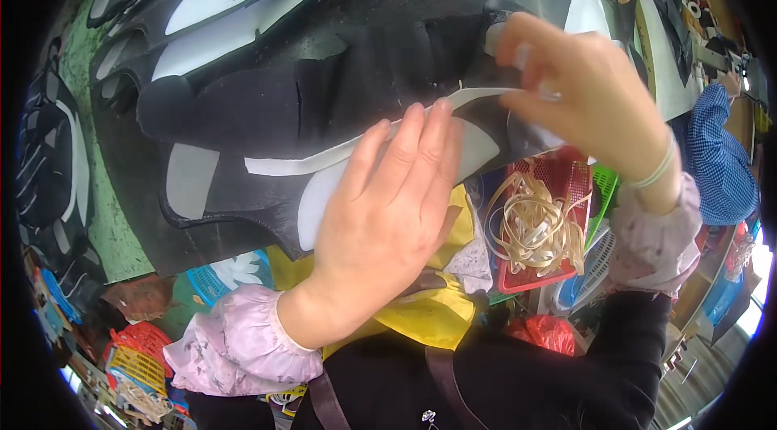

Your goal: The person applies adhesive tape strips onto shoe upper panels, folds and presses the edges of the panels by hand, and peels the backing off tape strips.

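Note:
A dark, curved sheet piece (235,195) with grey and white patches lies on the dark work surface in front of me. A narrow white strip (299,164) runs along its upper edge. My left hand (388,195) rests flat over the piece, fingers stretched out and their tips on the strip. At the strip's right end is my right hand (583,90), raised with bent fingers and smeared by motion. Its thumb meets the strip; whether the fingers grip it I cannot make out. Just beyond lies a folded black fabric part (243,106).
Similar black and white pieces (235,9) are stacked at the far left, with more (57,146) at the left edge. A red basket (524,280) of tangled beige strips stands near my right forearm. Yellow cloth (437,312) lies below my left hand. Blue checked fabric (716,159) is at the right.

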Tool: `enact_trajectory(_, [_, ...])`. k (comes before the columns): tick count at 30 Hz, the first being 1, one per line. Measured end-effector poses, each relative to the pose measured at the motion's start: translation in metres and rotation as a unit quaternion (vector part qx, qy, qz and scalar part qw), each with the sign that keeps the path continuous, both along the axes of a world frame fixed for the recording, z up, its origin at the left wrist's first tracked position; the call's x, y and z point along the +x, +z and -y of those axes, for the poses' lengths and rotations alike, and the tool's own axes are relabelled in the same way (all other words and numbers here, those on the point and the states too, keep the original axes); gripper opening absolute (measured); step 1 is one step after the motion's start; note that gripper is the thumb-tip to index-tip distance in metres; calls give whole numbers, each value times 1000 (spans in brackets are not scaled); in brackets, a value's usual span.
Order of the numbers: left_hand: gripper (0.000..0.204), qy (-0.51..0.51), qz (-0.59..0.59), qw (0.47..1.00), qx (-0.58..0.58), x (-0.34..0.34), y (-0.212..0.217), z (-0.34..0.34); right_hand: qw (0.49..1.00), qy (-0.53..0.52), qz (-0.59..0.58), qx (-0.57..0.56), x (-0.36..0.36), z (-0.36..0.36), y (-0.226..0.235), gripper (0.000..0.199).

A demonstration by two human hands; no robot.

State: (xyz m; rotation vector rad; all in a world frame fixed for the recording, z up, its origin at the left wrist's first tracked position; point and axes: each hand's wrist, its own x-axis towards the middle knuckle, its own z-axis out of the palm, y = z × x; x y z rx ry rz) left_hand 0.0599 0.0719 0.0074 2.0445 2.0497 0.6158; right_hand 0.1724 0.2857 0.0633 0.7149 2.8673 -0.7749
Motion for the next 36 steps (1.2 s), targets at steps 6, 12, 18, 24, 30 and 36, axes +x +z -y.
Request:
enact_trajectory(6, [78, 9, -53, 998, 24, 6, -6, -10, 996, 28, -67, -46, -1, -27, -6, 15])
enact_trajectory(12, [77, 31, -85, 996, 19, 11, -5, -32, 993, 78, -88, 1, -8, -30, -21, 18])
enact_trajectory(18, [67, 35, -111, 993, 26, -1, -6, -20, 949, -188, -249, -36, -10, -2, -63, 13])
enact_trajectory(24, [35, 33, -12, 993, 110, -75, 50, 59, 872, -255, -304, -286, 32, -11, -31, 23])
enact_trajectory(30, [38, 329, -183, 911, 169, -192, 104, 156, 886, -191, -251, -339, 38, 1, -38, 34])
enact_trajectory(36, [49, 213, -157, 959, 96, -263, 29, 87, 900, -90, -160, -394, 0, 38, -5, 39])
